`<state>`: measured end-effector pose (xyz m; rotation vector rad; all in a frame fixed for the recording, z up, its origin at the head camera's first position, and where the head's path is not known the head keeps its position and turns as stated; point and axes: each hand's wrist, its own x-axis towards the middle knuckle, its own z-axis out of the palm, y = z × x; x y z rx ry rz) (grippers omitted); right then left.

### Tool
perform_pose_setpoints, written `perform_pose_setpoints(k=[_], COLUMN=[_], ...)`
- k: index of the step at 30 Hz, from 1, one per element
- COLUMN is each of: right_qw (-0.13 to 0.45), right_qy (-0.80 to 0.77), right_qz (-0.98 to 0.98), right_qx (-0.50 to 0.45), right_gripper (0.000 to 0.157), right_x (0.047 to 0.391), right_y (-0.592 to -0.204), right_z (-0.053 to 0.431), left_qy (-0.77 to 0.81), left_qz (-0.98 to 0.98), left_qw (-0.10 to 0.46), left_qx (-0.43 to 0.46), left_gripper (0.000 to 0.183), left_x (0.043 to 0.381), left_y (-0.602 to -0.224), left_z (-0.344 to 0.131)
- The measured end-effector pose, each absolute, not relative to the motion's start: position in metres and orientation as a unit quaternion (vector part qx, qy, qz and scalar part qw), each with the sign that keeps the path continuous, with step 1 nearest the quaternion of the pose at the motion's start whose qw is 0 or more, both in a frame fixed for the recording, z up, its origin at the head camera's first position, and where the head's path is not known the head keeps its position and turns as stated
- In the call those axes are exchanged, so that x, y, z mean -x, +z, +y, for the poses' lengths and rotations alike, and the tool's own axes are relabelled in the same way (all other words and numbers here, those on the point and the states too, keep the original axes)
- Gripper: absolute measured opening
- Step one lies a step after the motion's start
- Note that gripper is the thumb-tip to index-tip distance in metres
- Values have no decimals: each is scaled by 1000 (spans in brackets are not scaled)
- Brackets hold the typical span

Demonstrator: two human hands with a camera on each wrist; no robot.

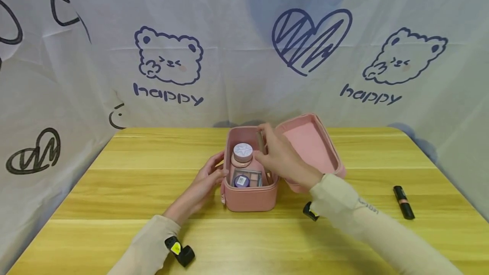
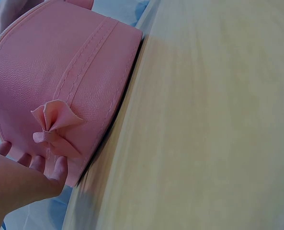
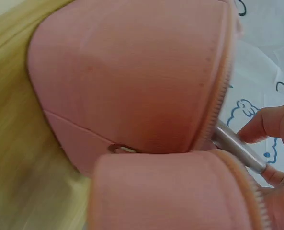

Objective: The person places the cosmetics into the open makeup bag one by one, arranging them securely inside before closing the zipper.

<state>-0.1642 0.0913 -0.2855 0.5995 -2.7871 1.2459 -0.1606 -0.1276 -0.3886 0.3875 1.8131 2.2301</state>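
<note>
A pink makeup case (image 1: 250,200) stands unzipped on the table, its lid (image 1: 311,147) swung out to the right. My left hand (image 1: 208,177) rests against the case's left side, and in the left wrist view its fingertips touch the wall near a pink bow (image 2: 55,127). My right hand (image 1: 280,152) pinches a slim metallic tube (image 3: 240,148) at the case's back right rim. Inside the case lie a round jar with a pale star-patterned lid (image 1: 243,151), an eyeshadow palette (image 1: 255,178), a small purple round pot (image 1: 241,181) and a brownish tube (image 1: 269,178).
On the wooden table (image 1: 153,152), a black lipstick tube (image 1: 403,202) with a rose-gold band lies at the right. A white cloth (image 1: 237,67) with drawn bears and hearts hangs behind the table's back edge.
</note>
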Motion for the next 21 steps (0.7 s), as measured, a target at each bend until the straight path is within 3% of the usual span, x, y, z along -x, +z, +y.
perform_pose_setpoints(k=[5, 15, 21], right_qw=[21, 118, 128], right_qy=[395, 298, 286], right_qz=[-898, -913, -915], right_qx=[-192, -253, -253], right_gripper=[52, 47, 45], right_x=[160, 158, 156], right_y=[-293, -309, -313], right_z=[92, 96, 98], left_qy=[762, 759, 758], left_qz=[622, 627, 628], left_qw=[119, 120, 120], left_qx=[-134, -132, -131], left_gripper=[69, 69, 70], left_x=[160, 159, 159], left_y=[-390, -390, -389], left_z=[-129, -129, -128])
